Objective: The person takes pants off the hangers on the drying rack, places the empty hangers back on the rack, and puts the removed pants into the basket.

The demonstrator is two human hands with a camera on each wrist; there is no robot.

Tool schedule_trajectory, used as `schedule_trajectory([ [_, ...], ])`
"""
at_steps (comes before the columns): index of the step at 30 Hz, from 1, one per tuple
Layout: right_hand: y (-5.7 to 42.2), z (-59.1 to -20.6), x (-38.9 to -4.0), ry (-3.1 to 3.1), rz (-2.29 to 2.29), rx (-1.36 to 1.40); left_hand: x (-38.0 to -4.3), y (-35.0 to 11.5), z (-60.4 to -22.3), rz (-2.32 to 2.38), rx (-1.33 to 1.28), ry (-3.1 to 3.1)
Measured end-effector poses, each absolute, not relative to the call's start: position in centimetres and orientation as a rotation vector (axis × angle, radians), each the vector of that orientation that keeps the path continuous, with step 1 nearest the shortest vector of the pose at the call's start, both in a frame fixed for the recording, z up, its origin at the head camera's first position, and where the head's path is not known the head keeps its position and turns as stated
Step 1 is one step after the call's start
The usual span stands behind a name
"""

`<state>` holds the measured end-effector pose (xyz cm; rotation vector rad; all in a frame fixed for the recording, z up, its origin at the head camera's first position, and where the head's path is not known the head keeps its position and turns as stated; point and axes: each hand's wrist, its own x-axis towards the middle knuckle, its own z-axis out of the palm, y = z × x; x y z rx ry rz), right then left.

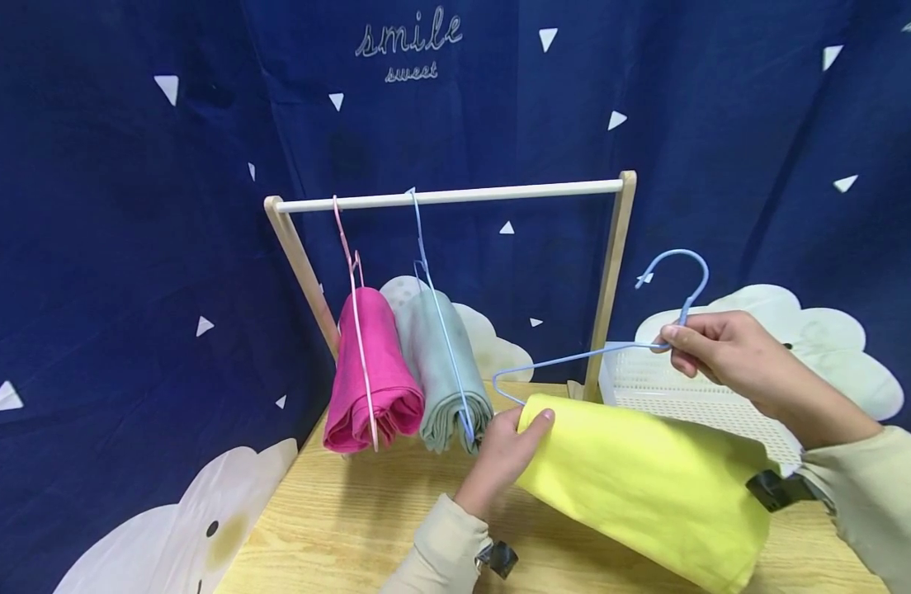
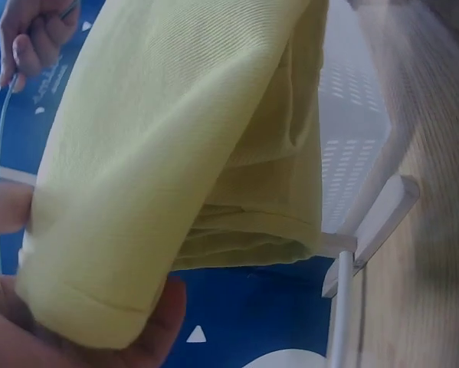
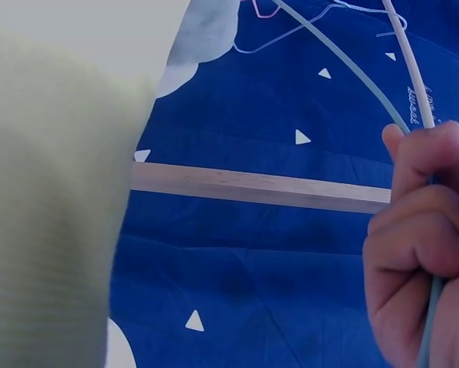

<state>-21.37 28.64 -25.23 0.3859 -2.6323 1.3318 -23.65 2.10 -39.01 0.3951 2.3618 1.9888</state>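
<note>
A blue clothes hanger [image 1: 567,357] is pinched just below its hook by my right hand [image 1: 711,355], the hook pointing up. Over the hanger's lower part drapes a folded yellow cloth [image 1: 649,478]. My left hand [image 1: 511,450] grips the cloth's left upper edge, thumb on top and fingers underneath, as the left wrist view also shows. The cloth's layers hang loose below the fold [image 2: 252,230]. In the right wrist view the fingers [image 3: 421,238] curl round the hanger's wire, with the yellow cloth [image 3: 53,192] at the left.
A small rack with a white rail [image 1: 493,195] and wooden posts stands on the wooden table [image 1: 307,528]. On it hang a pink cloth [image 1: 377,355] and a grey-green cloth [image 1: 448,355], each on a hanger. A white perforated basket [image 1: 671,388] sits behind the right hand.
</note>
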Motion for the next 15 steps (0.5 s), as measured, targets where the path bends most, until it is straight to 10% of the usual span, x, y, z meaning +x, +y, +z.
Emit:
schedule_trajectory([
  [15,28.56,-25.20,-21.25,-2.675,1.311,0.387,-24.38,1.66,-39.43,2.003,0.349,1.993],
])
